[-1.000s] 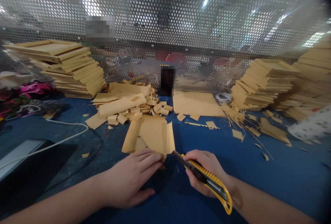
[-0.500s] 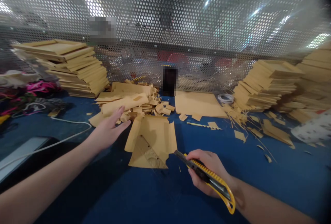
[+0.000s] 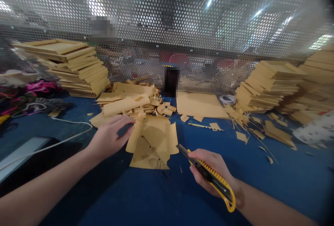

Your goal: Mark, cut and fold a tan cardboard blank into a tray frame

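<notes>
The right hand (image 3: 208, 172) is clenched around a yellow utility knife (image 3: 208, 177), its dark tip pointing up and left toward a flat cardboard piece (image 3: 153, 139) that lies on the blue table (image 3: 261, 184). The knife tip sits just off the piece's lower right corner, apart from it. The left hand (image 3: 111, 137) rests at the piece's left edge, fingers curled loosely, fingertips touching or just beside the folded left flap; whether it pinches the flap cannot be told. A clear triangular ruler (image 3: 148, 153) lies on the lower half of the cardboard piece, between the 2 hands.

Behind the piece, a heap of cardboard offcuts (image 3: 130, 104) nearly touches its far edge. A larger flat sheet (image 3: 199, 104) lies farther back to the right, against the perforated metal screen (image 3: 182, 27) that closes the table's far side. A tall stack of cardboard frames (image 3: 75, 67) stands far left, and 2 more stacks (image 3: 271, 83) far right, with scraps and thin strips (image 3: 250, 128) scattered before them. A white cable (image 3: 65, 137) runs across the table on the left toward a dark flat device (image 3: 23, 153) near the left forearm. The blue surface in front of and to the right of the right hand is open, with only small chips on it.
</notes>
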A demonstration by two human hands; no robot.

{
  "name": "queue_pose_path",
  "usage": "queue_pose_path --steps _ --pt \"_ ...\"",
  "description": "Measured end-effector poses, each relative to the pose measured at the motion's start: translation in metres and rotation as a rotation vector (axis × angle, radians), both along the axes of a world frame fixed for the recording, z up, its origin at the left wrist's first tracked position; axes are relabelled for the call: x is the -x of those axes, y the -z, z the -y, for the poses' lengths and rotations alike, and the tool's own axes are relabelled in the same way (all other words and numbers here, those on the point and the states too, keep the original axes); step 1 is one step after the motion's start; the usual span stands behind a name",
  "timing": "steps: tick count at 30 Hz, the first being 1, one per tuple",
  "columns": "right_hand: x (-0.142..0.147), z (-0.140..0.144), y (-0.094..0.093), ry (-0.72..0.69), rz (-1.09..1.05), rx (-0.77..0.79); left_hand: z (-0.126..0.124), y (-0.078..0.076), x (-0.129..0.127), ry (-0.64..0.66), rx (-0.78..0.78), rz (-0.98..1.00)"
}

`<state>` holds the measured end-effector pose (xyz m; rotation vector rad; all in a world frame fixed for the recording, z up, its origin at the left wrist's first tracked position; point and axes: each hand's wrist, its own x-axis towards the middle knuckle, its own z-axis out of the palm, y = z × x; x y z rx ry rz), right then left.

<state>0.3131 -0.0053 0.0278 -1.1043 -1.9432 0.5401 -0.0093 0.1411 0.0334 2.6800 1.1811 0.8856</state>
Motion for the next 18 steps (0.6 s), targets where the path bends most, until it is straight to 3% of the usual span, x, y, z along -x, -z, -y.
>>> queue_pose_path --steps 2,5,10,18 --pt "0.000 -0.001 0.000 -0.010 -0.048 -0.014 0.016 -0.005 -0.008 0.222 -0.103 -0.047" --pt "0.001 -0.003 0.001 -0.013 -0.068 0.012 0.045 -0.010 -0.026 0.486 -0.102 -0.260" --pt "0.001 -0.005 0.002 0.005 0.007 0.044 0.073 -0.009 -0.046 0.564 0.060 -0.429" --pt "0.004 -0.006 0.014 0.096 0.068 0.087 0.071 -0.004 -0.047 0.607 0.125 -0.425"
